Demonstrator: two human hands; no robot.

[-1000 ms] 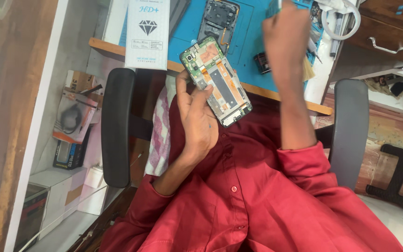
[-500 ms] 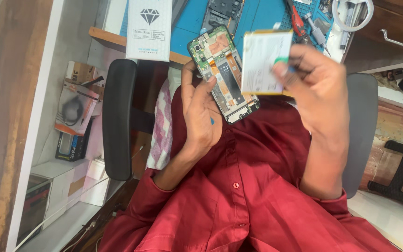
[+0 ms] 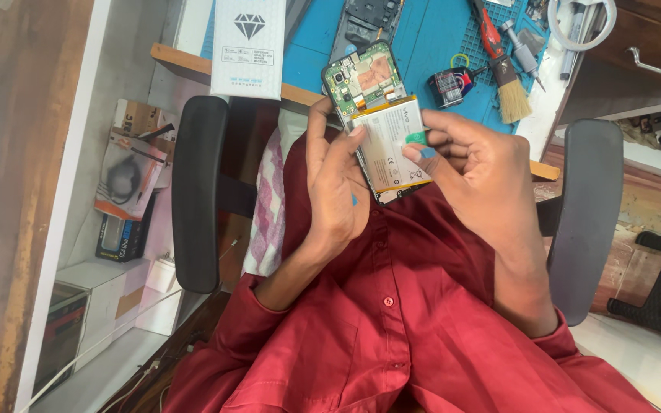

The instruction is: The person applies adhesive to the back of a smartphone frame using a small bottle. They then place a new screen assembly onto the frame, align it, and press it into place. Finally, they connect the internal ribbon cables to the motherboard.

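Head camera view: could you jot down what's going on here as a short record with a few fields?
Left hand: left hand holds an opened phone, circuit board showing
Right hand: right hand presses a white battery onto the phone's back
Clothing: red shirt
Worktop: blue mat with a brush and a red-handled screwdriver
Beside it: white box
Seat: chair with black armrests

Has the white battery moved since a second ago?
Yes. The right hand brought the battery in and laid it on the opened phone held by the left hand.
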